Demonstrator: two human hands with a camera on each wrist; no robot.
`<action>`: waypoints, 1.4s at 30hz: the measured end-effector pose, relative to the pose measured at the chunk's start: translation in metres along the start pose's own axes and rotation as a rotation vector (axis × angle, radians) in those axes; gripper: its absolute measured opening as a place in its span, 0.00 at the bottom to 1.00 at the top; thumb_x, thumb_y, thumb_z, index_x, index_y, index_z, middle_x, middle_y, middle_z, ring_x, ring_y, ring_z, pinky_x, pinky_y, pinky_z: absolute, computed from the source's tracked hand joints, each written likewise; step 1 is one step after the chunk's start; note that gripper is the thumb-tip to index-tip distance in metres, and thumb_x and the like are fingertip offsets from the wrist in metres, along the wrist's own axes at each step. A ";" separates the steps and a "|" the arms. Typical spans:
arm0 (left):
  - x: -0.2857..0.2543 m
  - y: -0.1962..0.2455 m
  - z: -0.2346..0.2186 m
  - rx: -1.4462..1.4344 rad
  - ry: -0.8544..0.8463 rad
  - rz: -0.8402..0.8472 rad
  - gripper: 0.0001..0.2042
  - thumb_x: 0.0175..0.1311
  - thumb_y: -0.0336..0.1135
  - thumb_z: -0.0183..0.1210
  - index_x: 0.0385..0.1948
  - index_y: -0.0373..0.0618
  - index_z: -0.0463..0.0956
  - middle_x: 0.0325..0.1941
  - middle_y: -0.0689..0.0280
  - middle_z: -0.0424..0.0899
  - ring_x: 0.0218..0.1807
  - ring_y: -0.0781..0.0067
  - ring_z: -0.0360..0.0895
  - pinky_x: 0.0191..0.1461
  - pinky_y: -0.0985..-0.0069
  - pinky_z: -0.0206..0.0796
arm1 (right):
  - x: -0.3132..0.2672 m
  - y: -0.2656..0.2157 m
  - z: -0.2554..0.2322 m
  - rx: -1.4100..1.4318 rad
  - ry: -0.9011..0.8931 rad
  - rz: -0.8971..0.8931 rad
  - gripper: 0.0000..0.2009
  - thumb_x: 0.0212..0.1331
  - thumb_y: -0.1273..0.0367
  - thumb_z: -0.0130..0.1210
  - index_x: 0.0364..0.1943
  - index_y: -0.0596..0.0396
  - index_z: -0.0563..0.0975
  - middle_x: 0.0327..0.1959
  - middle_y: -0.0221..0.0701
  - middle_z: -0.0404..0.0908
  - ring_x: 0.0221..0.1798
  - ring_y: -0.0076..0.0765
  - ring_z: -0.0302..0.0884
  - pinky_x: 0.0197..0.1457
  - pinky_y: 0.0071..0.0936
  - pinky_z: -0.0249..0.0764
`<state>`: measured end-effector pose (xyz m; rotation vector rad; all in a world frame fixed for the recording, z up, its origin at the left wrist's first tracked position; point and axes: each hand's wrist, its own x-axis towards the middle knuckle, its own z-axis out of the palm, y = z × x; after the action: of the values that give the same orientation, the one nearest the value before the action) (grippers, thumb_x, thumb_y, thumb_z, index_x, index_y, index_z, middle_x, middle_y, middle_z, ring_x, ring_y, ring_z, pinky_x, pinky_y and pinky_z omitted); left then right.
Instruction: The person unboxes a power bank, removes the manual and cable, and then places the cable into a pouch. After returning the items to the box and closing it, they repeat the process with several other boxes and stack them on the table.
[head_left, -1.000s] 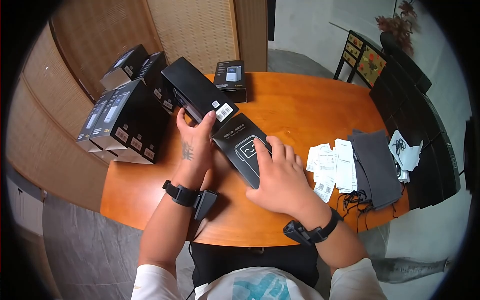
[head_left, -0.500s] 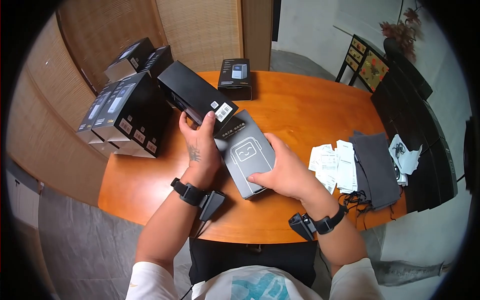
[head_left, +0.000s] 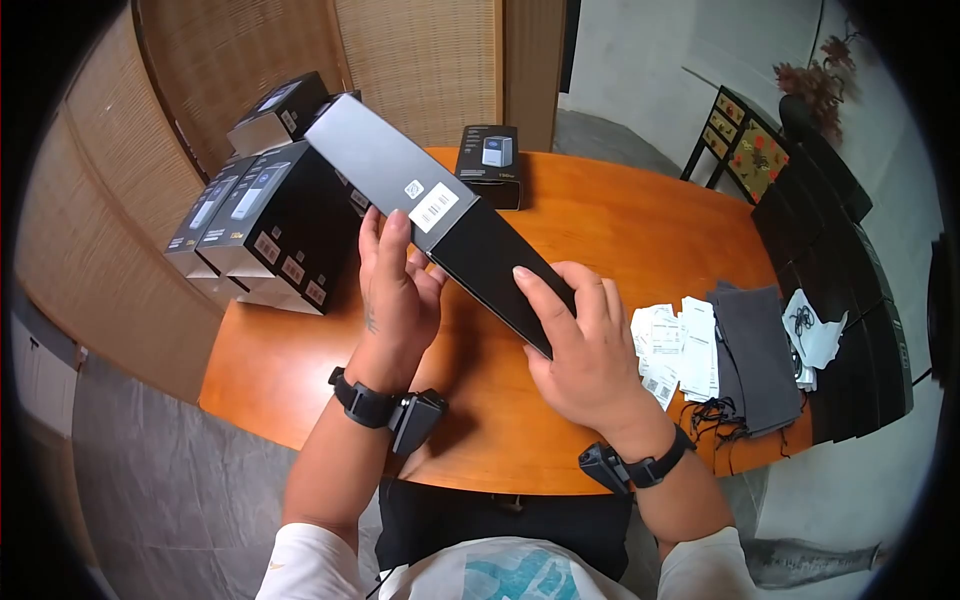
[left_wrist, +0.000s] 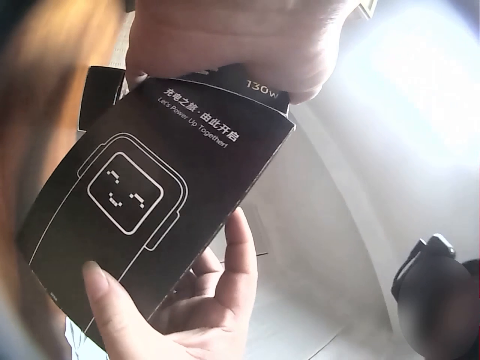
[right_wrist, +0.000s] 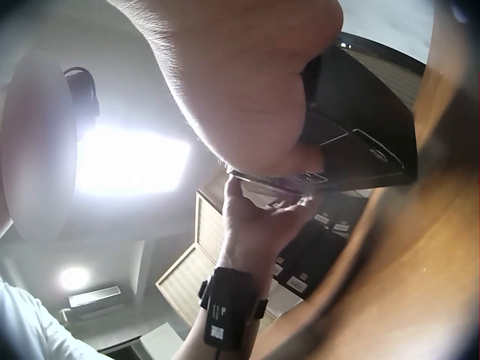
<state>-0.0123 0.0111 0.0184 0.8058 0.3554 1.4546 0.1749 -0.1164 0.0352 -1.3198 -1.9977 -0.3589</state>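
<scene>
My left hand (head_left: 400,290) holds a black box sleeve (head_left: 375,150) with a barcode label, raised above the table and tilted to the upper left. From its near end extends a black inner box (head_left: 490,265), which my right hand (head_left: 590,350) grips at the lower right. In the left wrist view, the inner box's printed face (left_wrist: 127,191) shows a smiling robot outline and white lettering. The right thumb lies on that face, with the other fingers around the far edge. The sleeve's end (left_wrist: 262,90) there reads 130W. How far the inner box sits inside the sleeve is hidden.
Several similar black boxes (head_left: 275,215) stand stacked at the table's left. One more box (head_left: 490,165) lies at the back. White paper slips (head_left: 675,350) and dark grey cloth pouches (head_left: 752,360) with cords lie right, beside a row of black boxes (head_left: 850,330).
Both hands have turned the sleeve and inner box, so a plain narrow side faces the head camera instead of the smiling print. Earlier, my right hand moved from resting on the face to gripping its sides.
</scene>
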 end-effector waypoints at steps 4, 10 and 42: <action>-0.003 0.005 0.005 0.039 -0.024 0.063 0.41 0.70 0.49 0.63 0.76 0.45 0.46 0.66 0.58 0.70 0.65 0.62 0.73 0.66 0.59 0.70 | 0.000 0.001 0.000 -0.091 0.015 -0.023 0.38 0.49 0.78 0.60 0.72 0.44 0.71 0.58 0.47 0.72 0.49 0.52 0.72 0.52 0.46 0.71; -0.005 0.006 0.008 0.056 0.000 0.120 0.42 0.70 0.47 0.63 0.76 0.42 0.44 0.66 0.56 0.71 0.64 0.62 0.75 0.65 0.62 0.71 | -0.002 -0.007 -0.003 -0.127 0.035 -0.021 0.38 0.49 0.78 0.60 0.71 0.43 0.72 0.57 0.47 0.73 0.48 0.51 0.72 0.50 0.45 0.71; -0.011 -0.009 0.018 0.542 -0.390 0.264 0.60 0.54 0.49 0.78 0.79 0.40 0.37 0.74 0.51 0.64 0.74 0.57 0.64 0.77 0.60 0.56 | -0.006 0.043 0.044 0.773 -0.169 0.524 0.51 0.49 0.81 0.68 0.77 0.51 0.50 0.74 0.43 0.63 0.79 0.47 0.59 0.81 0.41 0.58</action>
<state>0.0049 -0.0038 0.0227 1.5956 0.3569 1.4146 0.1965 -0.0765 -0.0062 -1.2924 -1.5609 0.7190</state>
